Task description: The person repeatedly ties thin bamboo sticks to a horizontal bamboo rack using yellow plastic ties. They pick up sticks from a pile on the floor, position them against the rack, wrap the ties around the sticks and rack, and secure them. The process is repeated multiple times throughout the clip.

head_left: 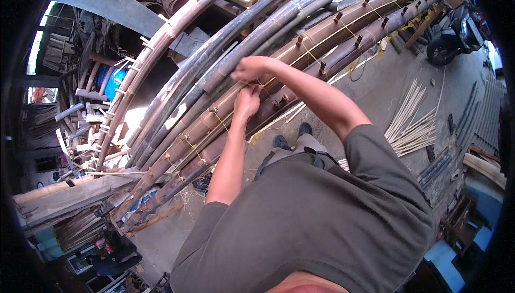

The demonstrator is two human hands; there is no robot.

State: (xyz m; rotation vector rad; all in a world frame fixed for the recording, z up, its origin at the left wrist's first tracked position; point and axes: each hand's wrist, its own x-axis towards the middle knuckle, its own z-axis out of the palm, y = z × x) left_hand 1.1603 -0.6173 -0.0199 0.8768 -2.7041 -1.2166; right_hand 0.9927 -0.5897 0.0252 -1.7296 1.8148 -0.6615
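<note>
Two long brown bamboo poles (204, 124) run diagonally side by side, tied across at intervals with thin yellow cord (308, 50). Short dark pegs (338, 17) stick up along them. Over the middle of the poles, my left hand (247, 101) is closed with its fingertips pinched at a bit of yellow cord. Just above and beyond it, my right hand (251, 70) is curled into a fist, its wrist bent inward. Whatever lies inside the right fingers is hidden. A pale slender strip lies lengthwise between the poles.
More dark bamboo poles (236, 41) lie beyond, with a curved pegged pole (140, 67) at the left. Pale thin sticks (410, 118) are spread on the floor at right. A motorbike (456, 38) stands at far right. A person (113, 261) is at lower left.
</note>
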